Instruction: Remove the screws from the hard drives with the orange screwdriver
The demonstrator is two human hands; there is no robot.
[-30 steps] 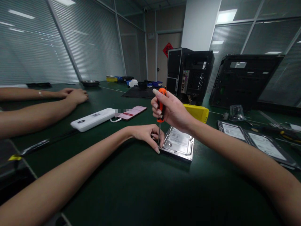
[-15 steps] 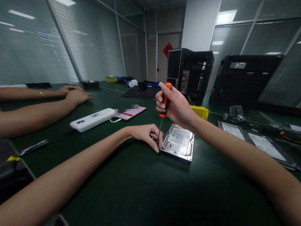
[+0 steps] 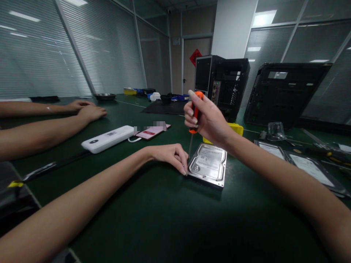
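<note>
A silver hard drive (image 3: 208, 162) lies label up on the dark green table. Just above its left edge, my right hand (image 3: 204, 109) grips an orange-and-black screwdriver (image 3: 195, 109). The shaft points steeply down, with the tip close to the drive's left side; whether it touches is hard to see. My left hand (image 3: 175, 159) rests beside the drive's near left corner, thumb and fingers pinched together. What lies between those fingertips, if anything, is hidden.
A white power bank (image 3: 109, 139) and a phone (image 3: 153, 131) lie left. Another person's hands (image 3: 90, 110) rest beyond them. A yellow case (image 3: 236, 128) sits behind the drive, a black computer case (image 3: 227, 84) farther back. More hard drives (image 3: 309, 168) lie right.
The screwdriver has risen slightly and shifted right, its tip moving from between my left fingers toward the drive's edge. My left thumb and fingers have closed together.
</note>
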